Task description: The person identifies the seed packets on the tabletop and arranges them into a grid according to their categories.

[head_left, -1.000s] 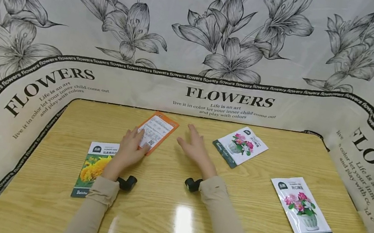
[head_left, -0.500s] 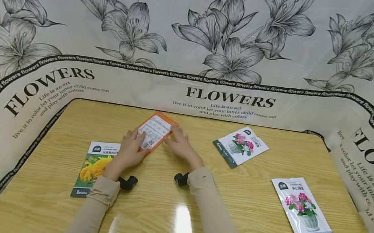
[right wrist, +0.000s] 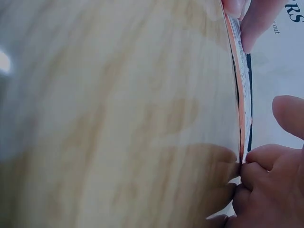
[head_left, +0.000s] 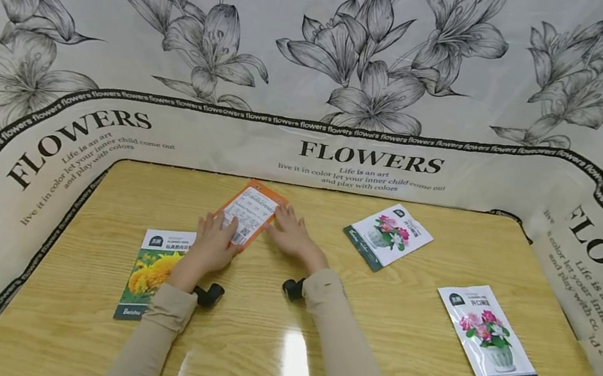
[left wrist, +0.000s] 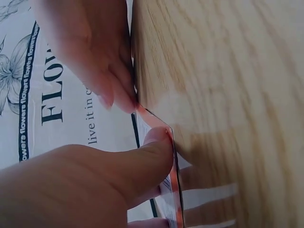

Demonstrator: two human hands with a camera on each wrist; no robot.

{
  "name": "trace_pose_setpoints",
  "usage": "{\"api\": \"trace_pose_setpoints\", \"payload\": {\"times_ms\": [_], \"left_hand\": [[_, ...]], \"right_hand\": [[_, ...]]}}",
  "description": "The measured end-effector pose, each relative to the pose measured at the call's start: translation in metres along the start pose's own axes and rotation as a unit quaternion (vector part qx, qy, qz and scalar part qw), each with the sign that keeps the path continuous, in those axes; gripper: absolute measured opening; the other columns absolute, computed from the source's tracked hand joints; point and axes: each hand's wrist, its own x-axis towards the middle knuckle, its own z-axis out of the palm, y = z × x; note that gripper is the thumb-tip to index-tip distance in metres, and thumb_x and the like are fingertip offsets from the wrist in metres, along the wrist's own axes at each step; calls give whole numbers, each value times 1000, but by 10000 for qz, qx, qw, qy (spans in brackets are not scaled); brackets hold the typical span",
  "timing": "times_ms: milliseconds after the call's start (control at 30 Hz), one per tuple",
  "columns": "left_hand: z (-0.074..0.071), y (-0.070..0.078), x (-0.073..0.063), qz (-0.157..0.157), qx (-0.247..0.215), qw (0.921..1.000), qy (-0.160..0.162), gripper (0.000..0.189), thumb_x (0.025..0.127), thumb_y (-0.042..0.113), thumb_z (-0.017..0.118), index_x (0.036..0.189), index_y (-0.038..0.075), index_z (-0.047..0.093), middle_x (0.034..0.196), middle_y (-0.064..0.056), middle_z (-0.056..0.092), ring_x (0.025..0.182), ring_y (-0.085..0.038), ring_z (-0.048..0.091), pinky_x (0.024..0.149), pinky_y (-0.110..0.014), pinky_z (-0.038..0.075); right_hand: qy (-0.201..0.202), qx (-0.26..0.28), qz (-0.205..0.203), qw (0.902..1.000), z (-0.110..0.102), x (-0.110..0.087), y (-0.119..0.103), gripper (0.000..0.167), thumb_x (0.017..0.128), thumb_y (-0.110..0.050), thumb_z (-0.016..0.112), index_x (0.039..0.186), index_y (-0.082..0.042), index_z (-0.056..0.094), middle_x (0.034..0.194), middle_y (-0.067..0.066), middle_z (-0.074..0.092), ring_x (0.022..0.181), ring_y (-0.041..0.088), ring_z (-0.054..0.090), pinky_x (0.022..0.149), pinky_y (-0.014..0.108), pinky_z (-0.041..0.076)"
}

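Note:
An orange packet (head_left: 255, 208) with a white printed label lies flat near the table's back edge. My left hand (head_left: 212, 247) rests on its lower left part, fingers spread over the label. In the left wrist view, the left thumb (left wrist: 152, 156) presses on the packet's near end. My right hand (head_left: 295, 236) touches the packet's right edge with its fingertips. Seen from the right wrist, the right fingers (right wrist: 259, 173) lie low against that thin edge, the thumb raised clear of it. Partly under the left wrist in the head view is a sunflower seed packet (head_left: 151, 272).
Two seed packets with pink flowers lie to the right, one farther back (head_left: 389, 237) and one nearer the front (head_left: 491, 343). A white cloth (head_left: 236, 147) printed with flowers encloses the wooden table (head_left: 373, 333) at the back and sides.
My right hand has come left from beside the packet to its right edge. The left hand has shifted slightly on the label. The orange packet has stayed nearly in place.

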Motion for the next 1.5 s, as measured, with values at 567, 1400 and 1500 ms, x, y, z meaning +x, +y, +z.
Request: {"api": "trace_pose_setpoints", "payload": {"times_ms": [567, 1400, 1500], "left_hand": [[2, 16, -3, 53, 477, 9987, -144, 64, 102, 24, 57, 150, -10, 32, 155, -40, 12, 145, -53, 7, 117, -61, 5], [24, 23, -17, 565, 938, 9937, 259, 68, 99, 34, 61, 145, -11, 39, 149, -44, 23, 141, -56, 20, 114, -61, 23], [29, 25, -23, 731, 999, 9916, 385, 69, 98, 37, 62, 143, -12, 42, 147, -45, 26, 139, -58, 23, 112, -62, 27]], "right_hand": [[77, -101, -42, 9999, -2, -14, -1, 67, 106, -32, 40, 155, 6, 15, 164, 17, 6, 151, 33, -4, 120, 48, -2], [490, 438, -182, 9977, 1, -44, 11, 63, 105, -27, 45, 153, 7, 22, 162, 20, 13, 151, 34, 3, 120, 49, 4], [521, 459, -182, 9974, 1, -49, 14, 62, 105, -27, 45, 153, 6, 23, 162, 19, 14, 151, 33, 5, 121, 48, 5]]}}
